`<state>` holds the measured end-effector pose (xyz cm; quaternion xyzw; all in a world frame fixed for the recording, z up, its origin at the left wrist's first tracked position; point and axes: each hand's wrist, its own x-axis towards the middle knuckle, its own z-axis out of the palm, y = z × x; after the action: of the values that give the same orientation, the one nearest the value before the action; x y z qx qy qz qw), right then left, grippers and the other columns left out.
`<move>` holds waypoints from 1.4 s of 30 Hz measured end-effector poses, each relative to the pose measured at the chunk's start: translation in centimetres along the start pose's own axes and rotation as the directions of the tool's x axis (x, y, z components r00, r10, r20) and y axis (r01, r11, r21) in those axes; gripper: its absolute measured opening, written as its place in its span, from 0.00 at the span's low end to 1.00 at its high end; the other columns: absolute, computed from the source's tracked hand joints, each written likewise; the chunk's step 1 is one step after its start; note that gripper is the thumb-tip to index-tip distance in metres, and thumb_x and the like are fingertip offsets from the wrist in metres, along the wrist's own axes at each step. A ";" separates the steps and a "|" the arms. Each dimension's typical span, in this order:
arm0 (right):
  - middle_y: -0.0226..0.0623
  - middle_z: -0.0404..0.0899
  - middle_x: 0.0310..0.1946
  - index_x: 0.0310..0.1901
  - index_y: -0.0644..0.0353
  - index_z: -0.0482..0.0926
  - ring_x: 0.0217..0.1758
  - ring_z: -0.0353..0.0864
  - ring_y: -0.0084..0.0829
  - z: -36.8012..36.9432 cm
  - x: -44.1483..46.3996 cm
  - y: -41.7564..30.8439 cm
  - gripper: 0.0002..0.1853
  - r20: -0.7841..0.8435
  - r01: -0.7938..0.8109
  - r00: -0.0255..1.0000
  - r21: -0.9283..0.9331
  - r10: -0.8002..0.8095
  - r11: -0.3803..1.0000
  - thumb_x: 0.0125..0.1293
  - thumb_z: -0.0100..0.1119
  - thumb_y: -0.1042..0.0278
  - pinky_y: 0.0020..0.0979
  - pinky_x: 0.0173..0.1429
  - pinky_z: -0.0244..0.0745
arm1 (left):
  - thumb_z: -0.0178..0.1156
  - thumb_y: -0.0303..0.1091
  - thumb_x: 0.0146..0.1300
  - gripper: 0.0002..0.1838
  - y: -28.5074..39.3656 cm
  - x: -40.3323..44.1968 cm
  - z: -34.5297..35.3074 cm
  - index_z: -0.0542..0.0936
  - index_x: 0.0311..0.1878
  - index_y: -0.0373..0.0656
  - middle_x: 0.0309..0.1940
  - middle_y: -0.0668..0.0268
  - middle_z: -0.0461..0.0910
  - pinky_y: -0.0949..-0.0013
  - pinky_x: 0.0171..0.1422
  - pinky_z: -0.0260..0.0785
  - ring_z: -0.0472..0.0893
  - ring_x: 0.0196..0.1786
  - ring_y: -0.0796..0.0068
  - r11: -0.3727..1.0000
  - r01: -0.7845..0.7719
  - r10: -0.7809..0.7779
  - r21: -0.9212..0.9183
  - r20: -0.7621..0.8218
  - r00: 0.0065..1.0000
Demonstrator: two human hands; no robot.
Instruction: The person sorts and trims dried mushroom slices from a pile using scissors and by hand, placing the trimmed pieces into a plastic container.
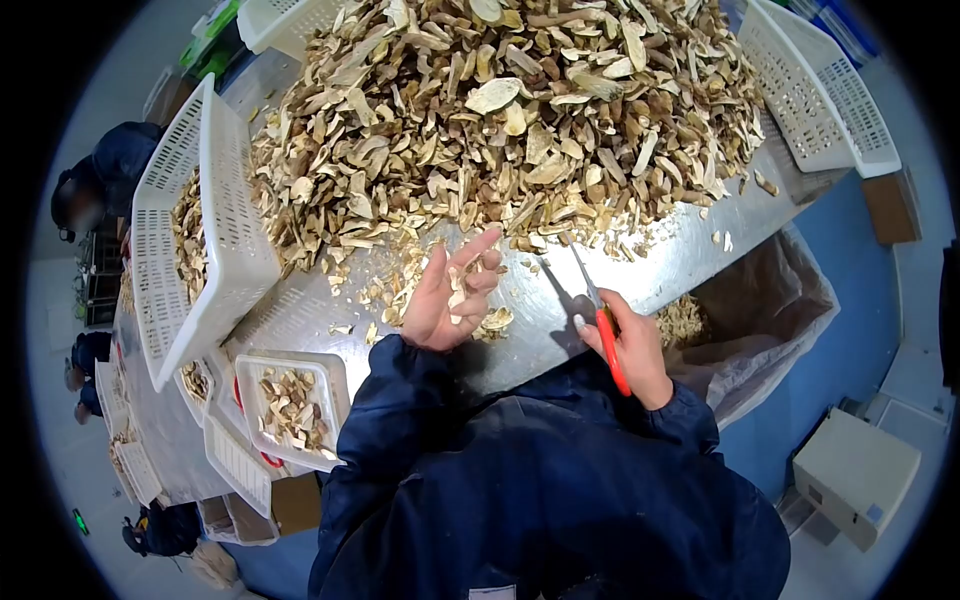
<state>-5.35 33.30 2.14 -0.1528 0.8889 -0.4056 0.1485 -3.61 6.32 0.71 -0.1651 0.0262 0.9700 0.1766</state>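
Pale slices (pixel 457 297) are cradled in the upturned left hand (pixel 450 295), pressed between the palm and the loosely curled fingers; thumb and forefinger are spread apart. Red scissors (pixel 610 345) are gripped in the right hand (pixel 635 345), fingers clamped on the handles. The blades are pointed toward the far side, tips near the heap's edge and well apart from the slices in the palm.

The far part of the metal table (pixel 690 265) is covered by a large heap (pixel 500 130) of dried brown and cream pieces, with crumbs strewn nearer the hands. The heap is flanked by a white left basket (pixel 235 190), partly filled, and a right basket (pixel 805 90) at the table's right end. A tray (pixel 337 385) of pieces is set by the near edge, left of the left hand. Below the near edge, to the right, shavings (pixel 682 322) are held in a lined bin (pixel 790 350). Blue floor (pixel 850 265) is seen beyond. Other people are seen past the table's left side.

Both forearms are reached over the near edge, dark-sleeved.
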 end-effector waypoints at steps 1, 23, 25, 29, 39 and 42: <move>0.47 0.80 0.27 0.55 0.62 0.73 0.31 0.83 0.48 0.0 0.0 0.0 0.28 0.006 -0.007 1.000 0.004 0.007 1.000 0.59 0.67 0.52 0.38 0.35 0.75 | 0.50 0.44 0.73 0.30 0.0 -0.1 0.1 0.59 0.73 0.43 0.50 0.64 0.71 0.84 0.24 0.55 0.64 0.33 0.83 0.999 -0.007 0.008 0.033 -0.020 1.000; 0.47 0.79 0.25 0.53 0.59 0.74 0.30 0.82 0.49 0.1 -0.1 0.5 0.26 -0.017 -0.029 0.999 0.076 0.030 0.997 0.59 0.68 0.53 0.38 0.34 0.75 | 0.55 0.26 0.65 0.14 0.1 5.2 0.4 0.76 0.53 0.42 0.28 0.71 0.72 0.75 0.27 0.63 0.72 0.27 0.79 -0.218 -0.005 0.244 0.976 0.060 0.968; 0.48 0.79 0.25 0.53 0.59 0.74 0.30 0.82 0.49 0.2 -0.1 0.5 0.26 -0.014 -0.024 1.000 0.069 0.025 0.997 0.59 0.68 0.53 0.38 0.34 0.75 | 0.54 0.26 0.66 0.17 0.5 4.1 0.8 0.74 0.57 0.37 0.29 0.74 0.70 0.82 0.26 0.57 0.67 0.25 0.85 0.436 0.167 0.096 0.884 -0.230 0.968; 0.49 0.80 0.25 0.52 0.59 0.75 0.31 0.82 0.50 -0.1 0.3 0.6 0.26 0.039 -0.045 0.998 0.025 0.044 0.999 0.59 0.67 0.50 0.41 0.34 0.74 | 0.52 0.27 0.69 0.05 -0.1 2.6 0.2 0.72 0.46 0.41 0.29 0.74 0.66 0.84 0.20 0.47 0.62 0.27 0.88 0.788 0.126 0.018 0.603 -0.227 0.974; 0.52 0.80 0.27 0.48 0.60 0.75 0.33 0.80 0.54 -2.8 1.2 -0.9 0.26 0.240 -0.039 0.967 -0.201 0.088 0.979 0.63 0.59 0.43 0.46 0.38 0.73 | 0.48 0.34 0.72 0.07 -0.8 -1.7 -0.3 0.70 0.43 0.41 0.40 0.64 0.69 0.78 0.36 0.71 0.72 0.41 0.75 0.879 -0.055 0.100 0.474 -0.069 0.993; 0.53 0.80 0.27 0.47 0.60 0.75 0.34 0.80 0.55 -2.9 1.4 -0.1 0.26 0.161 -0.123 0.975 -0.190 0.155 0.974 0.63 0.59 0.43 0.46 0.38 0.72 | 0.50 0.34 0.71 0.10 -1.1 0.0 -1.5 0.72 0.47 0.38 0.34 0.66 0.69 0.81 0.29 0.62 0.68 0.33 0.82 0.921 -0.110 0.157 0.373 -0.098 0.983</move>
<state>-7.77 34.63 3.84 -0.1379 0.9137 -0.2978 0.2398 -2.75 7.20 -0.69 -0.1880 0.2285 0.9455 0.1355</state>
